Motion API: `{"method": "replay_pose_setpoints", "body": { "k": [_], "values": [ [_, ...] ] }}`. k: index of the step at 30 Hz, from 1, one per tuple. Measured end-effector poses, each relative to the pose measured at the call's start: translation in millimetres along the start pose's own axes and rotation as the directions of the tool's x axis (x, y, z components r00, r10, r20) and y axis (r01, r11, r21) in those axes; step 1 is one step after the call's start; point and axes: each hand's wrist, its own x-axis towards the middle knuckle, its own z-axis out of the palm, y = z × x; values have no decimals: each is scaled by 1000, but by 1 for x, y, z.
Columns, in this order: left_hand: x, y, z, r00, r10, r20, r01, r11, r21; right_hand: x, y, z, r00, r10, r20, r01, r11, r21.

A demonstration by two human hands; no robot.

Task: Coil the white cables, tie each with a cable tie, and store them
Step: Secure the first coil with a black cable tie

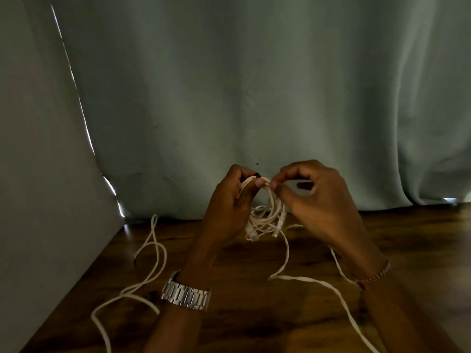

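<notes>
A coiled white cable (pixel 272 207) hangs above the wooden table (pixel 254 314), held up between both hands. My left hand (pixel 229 207) grips the coil's top left side. My right hand (pixel 316 200) pinches the coil's top with thumb and forefinger. A small black cable tie (pixel 258 175) sits on the coil's top between my fingertips. The coil's plug ends (pixel 277 225) dangle near the tabletop. A loose white cable (pixel 153 268) lies spread on the table to the left. Another loose white cable (pixel 331 286) trails across the table to the right, passing under my right wrist.
A grey-green curtain (pixel 254 98) hangs close behind the table's far edge. A pale wall (pixel 38 174) borders the table on the left. A metal watch (pixel 186 295) is on my left wrist, a thin bracelet (pixel 374 276) on my right.
</notes>
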Motion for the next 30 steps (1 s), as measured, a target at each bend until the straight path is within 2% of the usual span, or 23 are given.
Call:
{"method": "replay_pose_setpoints", "body": {
  "k": [2, 5, 8, 13, 16, 20, 23, 27, 30],
  "values": [
    [1, -2, -2, 999, -26, 24, 26, 1000, 15, -3, -2, 0, 998, -46, 52, 53, 988, -146],
    [1, -6, -2, 995, -65, 78, 62, 997, 50, -7, -3, 7, 995, -39, 89, 66, 941, -332],
    [-1, -8, -1, 990, -96, 103, 87, 993, 85, -7, -2, 12, 995, -36, 94, 70, 917, -392],
    [-2, -12, -1, 975, -176, 136, 157, 978, 140, -2, 5, 12, 989, -19, 146, 71, 930, -360],
    [-1, -13, -2, 967, -202, 156, 181, 973, 143, -3, 6, 14, 992, -45, 117, 83, 935, -343],
    [1, -6, 1, 969, -185, 161, 170, 980, 102, -5, 12, 23, 989, -89, 122, 127, 927, -352],
    [1, -2, 3, 970, -180, 165, 166, 982, 95, -7, 16, 31, 992, -74, 104, 106, 932, -348],
    [2, -2, -3, 971, -185, 153, 182, 983, 38, -8, 12, 32, 992, -81, 94, 100, 971, -219],
    [1, -1, -4, 970, -183, 159, 181, 983, 30, -7, 8, 27, 995, -26, 96, 34, 996, -86]
  ]
}}
